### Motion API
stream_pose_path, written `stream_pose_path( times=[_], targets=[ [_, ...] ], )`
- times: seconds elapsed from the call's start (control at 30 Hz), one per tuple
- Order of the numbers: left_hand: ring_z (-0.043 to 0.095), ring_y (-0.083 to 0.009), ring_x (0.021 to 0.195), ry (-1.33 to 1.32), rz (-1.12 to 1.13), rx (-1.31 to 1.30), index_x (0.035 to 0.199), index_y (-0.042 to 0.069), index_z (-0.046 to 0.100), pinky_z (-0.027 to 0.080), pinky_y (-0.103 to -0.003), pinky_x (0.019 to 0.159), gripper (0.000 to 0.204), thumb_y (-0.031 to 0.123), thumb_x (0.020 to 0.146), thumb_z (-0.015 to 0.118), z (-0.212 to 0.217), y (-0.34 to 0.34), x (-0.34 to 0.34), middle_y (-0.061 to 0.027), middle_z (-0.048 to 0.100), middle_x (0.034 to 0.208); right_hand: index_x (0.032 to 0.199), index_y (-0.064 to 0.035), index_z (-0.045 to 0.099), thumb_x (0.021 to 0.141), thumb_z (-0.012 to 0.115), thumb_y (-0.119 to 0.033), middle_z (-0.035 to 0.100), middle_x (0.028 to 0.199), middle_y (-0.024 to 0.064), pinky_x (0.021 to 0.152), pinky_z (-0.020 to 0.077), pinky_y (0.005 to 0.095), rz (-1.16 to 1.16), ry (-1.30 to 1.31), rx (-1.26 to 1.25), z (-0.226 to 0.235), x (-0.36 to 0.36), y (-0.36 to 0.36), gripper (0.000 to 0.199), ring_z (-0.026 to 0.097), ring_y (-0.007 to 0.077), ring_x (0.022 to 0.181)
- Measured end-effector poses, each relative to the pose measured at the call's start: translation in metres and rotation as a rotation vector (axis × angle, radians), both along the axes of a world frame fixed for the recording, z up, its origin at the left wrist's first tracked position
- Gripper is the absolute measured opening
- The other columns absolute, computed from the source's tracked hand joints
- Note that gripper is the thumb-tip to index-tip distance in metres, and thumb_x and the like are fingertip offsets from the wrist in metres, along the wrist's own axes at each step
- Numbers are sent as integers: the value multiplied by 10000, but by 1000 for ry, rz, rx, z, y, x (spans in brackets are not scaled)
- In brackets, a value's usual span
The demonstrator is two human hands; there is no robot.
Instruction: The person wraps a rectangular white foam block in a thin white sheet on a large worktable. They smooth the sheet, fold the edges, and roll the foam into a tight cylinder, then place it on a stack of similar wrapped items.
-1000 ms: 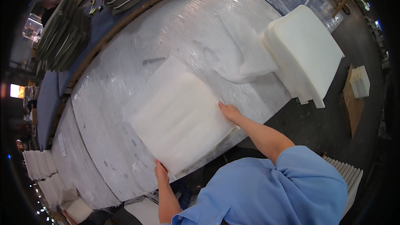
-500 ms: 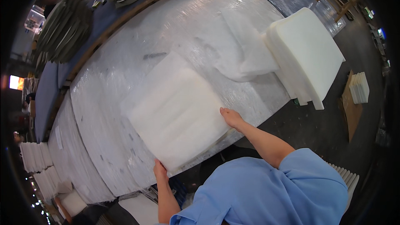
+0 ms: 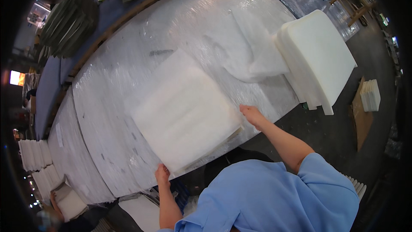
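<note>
A stack of soft white wadding sheets [image 3: 184,111], roughly square, lies on a large plastic-wrapped block [image 3: 107,116] in front of me. At its near left corner is my left hand [image 3: 162,174], fingers closed at the sheet's edge. My right hand [image 3: 252,116] hovers just off the right edge of the sheets, fingers curled together, with nothing visible in them. Beyond it, a crumpled white wadding piece [image 3: 268,60] rests on the wrap. Farther right stand stacked white foam cushions [image 3: 319,51] with rounded edges.
Dark grey folded pads [image 3: 68,25] are piled on a blue-topped table [image 3: 103,21] at the far left. White slabs [image 3: 370,96] stand by a cardboard sheet [image 3: 359,122] on the right floor. Another person's arm [image 3: 56,204] reaches over white pads at lower left.
My right hand has come off the edge of the wadding sheets and moved right. The left hand stays by the near left corner. The sheets lie about where they were.
</note>
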State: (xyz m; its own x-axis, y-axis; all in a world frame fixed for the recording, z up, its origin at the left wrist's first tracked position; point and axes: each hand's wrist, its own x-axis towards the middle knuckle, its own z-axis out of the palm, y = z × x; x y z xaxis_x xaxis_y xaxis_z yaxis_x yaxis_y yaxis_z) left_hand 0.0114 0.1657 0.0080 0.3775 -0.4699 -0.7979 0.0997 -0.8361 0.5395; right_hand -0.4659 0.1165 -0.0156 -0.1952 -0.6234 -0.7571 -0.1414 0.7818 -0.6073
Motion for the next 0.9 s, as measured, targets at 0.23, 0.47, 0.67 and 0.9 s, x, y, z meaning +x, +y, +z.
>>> stream_pose_path(
  times=[0.23, 0.47, 0.67, 0.9],
  targets=[
    [596, -291, 1254, 63, 73, -117, 1382, -101, 545, 444, -394, 1077, 633, 439, 1054, 575, -9, -3, -17, -175, 626, 1381, 1249, 4, 668, 902, 673, -454, 719, 1181, 217, 970, 512, 438, 163, 322, -57, -9, 47, 10, 575, 681, 371, 1112],
    [581, -323, 1288, 321, 132, -164, 1420, -72, 516, 456, -460, 1097, 704, 511, 1031, 584, -1, -6, -5, -175, 601, 1420, 1286, 38, 667, 928, 687, -504, 723, 1198, 182, 940, 506, 375, 24, -80, 30, 11, 27, -4, 650, 691, 275, 1084],
    [542, -342, 1339, 480, 173, -177, 1504, 26, 443, 425, -492, 1143, 685, 546, 1059, 477, -9, -7, -7, -151, 547, 1493, 1308, 78, 640, 952, 678, -542, 689, 1273, 196, 1023, 455, 368, -116, -261, 121, -1, 39, -2, 716, 640, 288, 1187],
    [539, -347, 1342, 653, 227, -214, 1492, 29, 461, 416, -519, 1145, 667, 534, 1056, 487, -7, -9, 3, -154, 556, 1482, 1364, 77, 593, 961, 665, -557, 658, 1328, 196, 1064, 434, 386, -146, -416, 113, -8, 41, 7, 755, 609, 286, 1234]
  ],
)
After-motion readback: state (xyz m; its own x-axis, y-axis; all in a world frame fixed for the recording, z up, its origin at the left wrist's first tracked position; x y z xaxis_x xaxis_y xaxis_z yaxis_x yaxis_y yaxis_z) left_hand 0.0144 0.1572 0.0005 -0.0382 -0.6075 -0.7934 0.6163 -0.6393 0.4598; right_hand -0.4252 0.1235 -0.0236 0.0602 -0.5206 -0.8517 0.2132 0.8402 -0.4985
